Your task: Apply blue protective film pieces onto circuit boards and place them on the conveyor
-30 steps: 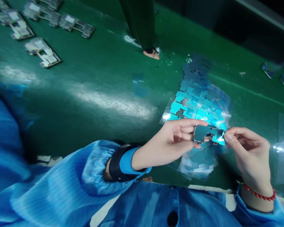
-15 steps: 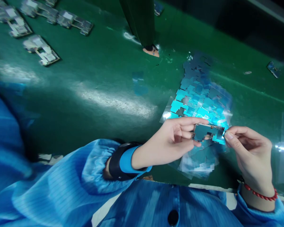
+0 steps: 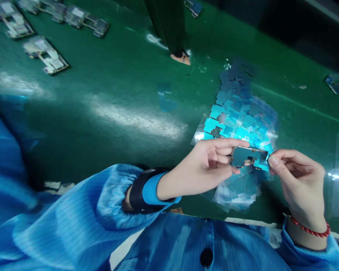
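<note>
My left hand (image 3: 211,162) grips a small circuit board (image 3: 241,156) by its long edges, index finger along the top and thumb below. A thin blue film (image 3: 261,164) lies over the board's face and shines bright at its right end. There my right hand (image 3: 298,177) pinches the film's corner between thumb and index finger. Those fingertips are at the board's end, and they hide whether the board's edge is in the pinch too. Beneath both hands spreads a pile of cut blue film pieces (image 3: 228,113) on clear sheets.
Several circuit boards (image 3: 46,55) lie at the upper left of the green table (image 3: 115,75). Single boards sit at the top (image 3: 194,8) and far right (image 3: 332,83). A dark post (image 3: 169,26) stands behind. A blue sleeve of another person (image 3: 5,158) shows at left.
The view has shifted slightly. Both hands keep their grip, and the board with its film is held in nearly the same place.
</note>
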Available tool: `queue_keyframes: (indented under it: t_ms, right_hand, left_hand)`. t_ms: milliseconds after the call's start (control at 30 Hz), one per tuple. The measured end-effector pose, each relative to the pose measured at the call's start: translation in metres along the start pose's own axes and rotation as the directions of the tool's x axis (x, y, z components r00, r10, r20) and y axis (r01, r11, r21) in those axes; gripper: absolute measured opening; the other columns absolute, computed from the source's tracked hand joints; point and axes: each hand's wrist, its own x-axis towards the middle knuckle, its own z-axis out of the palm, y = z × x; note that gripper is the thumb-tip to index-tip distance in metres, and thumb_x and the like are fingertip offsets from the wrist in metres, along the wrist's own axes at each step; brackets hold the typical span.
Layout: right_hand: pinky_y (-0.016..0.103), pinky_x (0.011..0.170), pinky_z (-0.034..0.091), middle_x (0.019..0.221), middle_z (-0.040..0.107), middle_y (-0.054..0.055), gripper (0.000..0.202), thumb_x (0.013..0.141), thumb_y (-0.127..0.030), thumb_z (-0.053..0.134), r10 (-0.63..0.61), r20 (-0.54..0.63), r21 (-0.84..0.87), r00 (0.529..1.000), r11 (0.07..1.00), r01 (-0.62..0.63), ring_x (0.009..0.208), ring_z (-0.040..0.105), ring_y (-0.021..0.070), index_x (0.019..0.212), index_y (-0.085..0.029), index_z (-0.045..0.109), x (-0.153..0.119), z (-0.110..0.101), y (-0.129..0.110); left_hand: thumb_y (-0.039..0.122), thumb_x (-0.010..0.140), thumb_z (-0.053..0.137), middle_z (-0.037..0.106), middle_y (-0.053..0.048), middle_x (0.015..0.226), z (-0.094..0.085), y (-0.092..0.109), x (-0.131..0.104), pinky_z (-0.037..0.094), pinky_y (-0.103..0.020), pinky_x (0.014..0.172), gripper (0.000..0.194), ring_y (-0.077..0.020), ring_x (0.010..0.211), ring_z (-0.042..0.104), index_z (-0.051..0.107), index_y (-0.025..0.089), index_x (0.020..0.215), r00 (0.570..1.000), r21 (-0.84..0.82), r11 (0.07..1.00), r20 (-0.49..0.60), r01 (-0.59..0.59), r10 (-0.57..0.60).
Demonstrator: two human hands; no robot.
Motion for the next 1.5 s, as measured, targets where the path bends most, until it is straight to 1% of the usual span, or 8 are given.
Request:
queue_keyframes:
  t_ms: [267, 533, 733, 933, 1033, 1200, 1400, 1500]
  right_hand:
    - [0.017, 0.047, 0.042, 0.067, 0.063, -0.002, 0.003, 0.080, -0.023, 0.075, 0.007, -0.007, 0.000, 1.000, 1.000, -0.007, 0.054, 0.054, 0.0076, 0.082, -0.023, 0.072, 0.0007, 0.0014, -0.0006]
    - [0.017, 0.047, 0.042, 0.067, 0.063, -0.002, 0.003, 0.080, -0.022, 0.075, 0.004, 0.000, -0.004, 1.000, 1.000, -0.004, 0.053, 0.053, 0.0073, 0.082, -0.023, 0.072, 0.0004, 0.0024, -0.0011]
    - [0.019, 0.045, 0.042, 0.067, 0.063, -0.001, 0.003, 0.079, -0.023, 0.076, 0.007, -0.006, -0.012, 1.000, 1.000, -0.007, 0.053, 0.052, 0.0086, 0.081, -0.023, 0.073, 0.0004, 0.0008, -0.0001]
    - [0.019, 0.046, 0.043, 0.068, 0.063, -0.001, 0.003, 0.080, -0.022, 0.075, 0.008, 0.003, 0.000, 1.000, 1.000, -0.008, 0.054, 0.053, 0.0087, 0.082, -0.023, 0.072, 0.0010, 0.0017, 0.0011]
    - [0.017, 0.048, 0.043, 0.068, 0.063, -0.001, 0.003, 0.080, -0.021, 0.075, 0.007, 0.018, 0.015, 1.000, 1.000, -0.007, 0.054, 0.053, 0.0076, 0.082, -0.023, 0.072, 0.0012, 0.0022, 0.0010]
    - [0.016, 0.049, 0.044, 0.068, 0.064, -0.002, 0.004, 0.080, -0.021, 0.075, 0.022, 0.023, 0.021, 0.999, 1.000, -0.022, 0.055, 0.054, 0.0072, 0.082, -0.024, 0.072, 0.0016, 0.0025, -0.0002]
    - [0.016, 0.047, 0.044, 0.067, 0.064, -0.002, 0.004, 0.080, -0.022, 0.075, 0.031, 0.017, 0.008, 0.999, 0.999, -0.031, 0.053, 0.053, 0.0067, 0.082, -0.024, 0.073, 0.0016, 0.0033, -0.0008]
    - [0.015, 0.048, 0.044, 0.068, 0.064, -0.002, 0.004, 0.079, -0.022, 0.076, 0.036, 0.013, 0.008, 0.999, 0.999, -0.036, 0.054, 0.054, 0.0066, 0.081, -0.024, 0.073, 0.0013, 0.0031, -0.0010]
  left_hand:
    - [0.008, 0.080, 0.058, 0.076, -0.011, 0.099, 0.0000, -0.0006, -0.0002, 0.058, -0.029, 0.083, 0.045, -0.0242, 0.102, 0.069, 0.056, 0.008, 0.124, 1.000, 0.036, 0.999, -0.011, 0.002, -0.001]
    - [0.010, 0.075, 0.064, 0.075, -0.010, 0.097, -0.0013, -0.0005, -0.0002, 0.058, -0.032, 0.083, 0.049, -0.0265, 0.101, 0.069, 0.061, 0.012, 0.124, 0.999, 0.065, 0.998, -0.027, 0.019, -0.017]
    - [0.016, 0.074, 0.068, 0.076, -0.007, 0.095, -0.0014, -0.0006, -0.0006, 0.058, -0.031, 0.082, 0.049, -0.0248, 0.099, 0.069, 0.062, 0.015, 0.123, 1.000, 0.068, 0.998, -0.030, 0.012, -0.010]
    - [0.019, 0.077, 0.068, 0.076, -0.007, 0.093, -0.0016, -0.0029, -0.0004, 0.059, -0.029, 0.078, 0.045, -0.0242, 0.096, 0.070, 0.063, 0.016, 0.122, 0.999, 0.060, 0.998, -0.044, 0.017, -0.014]
    - [0.020, 0.081, 0.065, 0.076, -0.007, 0.090, -0.0027, -0.0041, -0.0005, 0.059, -0.029, 0.075, 0.042, -0.0224, 0.088, 0.072, 0.062, 0.015, 0.123, 0.999, 0.061, 0.998, -0.051, 0.016, -0.013]
    - [0.020, 0.085, 0.061, 0.077, -0.009, 0.092, -0.0035, -0.0052, 0.0005, 0.059, -0.030, 0.078, 0.037, -0.0185, 0.078, 0.073, 0.061, 0.013, 0.122, 0.999, 0.056, 0.998, -0.054, 0.008, -0.005]
    - [0.019, 0.086, 0.060, 0.077, -0.010, 0.094, -0.0022, -0.0056, 0.0012, 0.059, -0.029, 0.079, 0.037, -0.0199, 0.088, 0.073, 0.060, 0.011, 0.122, 0.998, 0.065, 0.998, -0.062, 0.003, 0.001]
    - [0.019, 0.086, 0.060, 0.077, -0.009, 0.094, -0.0023, -0.0055, 0.0006, 0.060, -0.029, 0.079, 0.036, -0.0194, 0.087, 0.073, 0.061, 0.012, 0.121, 0.998, 0.085, 0.996, -0.068, 0.005, 0.001]
